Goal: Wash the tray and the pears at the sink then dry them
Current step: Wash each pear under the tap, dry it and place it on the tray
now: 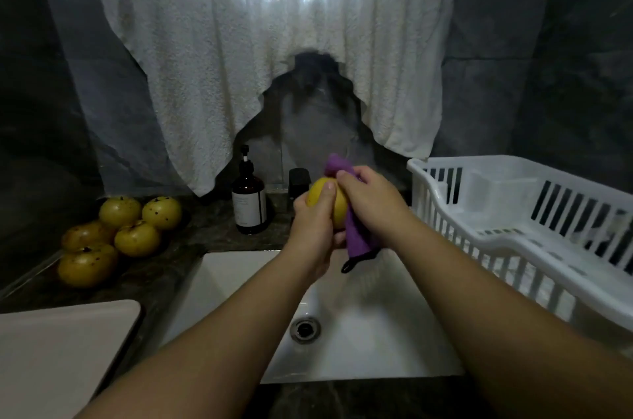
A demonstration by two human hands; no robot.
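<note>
My left hand [313,223] grips a yellow pear [318,194] above the back edge of the white sink [394,350]. My right hand [371,204] holds a purple cloth [358,233] against the pear's right side; the cloth wraps over the top and hangs down below. Several more yellow-brown pears [118,237] lie in a pile on the dark counter at the left. A pale tray [51,357] lies flat at the lower left, beside the sink.
A white plastic drying rack [534,223] stands to the right of the sink. A brown pump bottle [249,204] and a small black object [299,180] stand behind the sink. A white towel [257,59] hangs over the back wall. The drain [305,329] is open.
</note>
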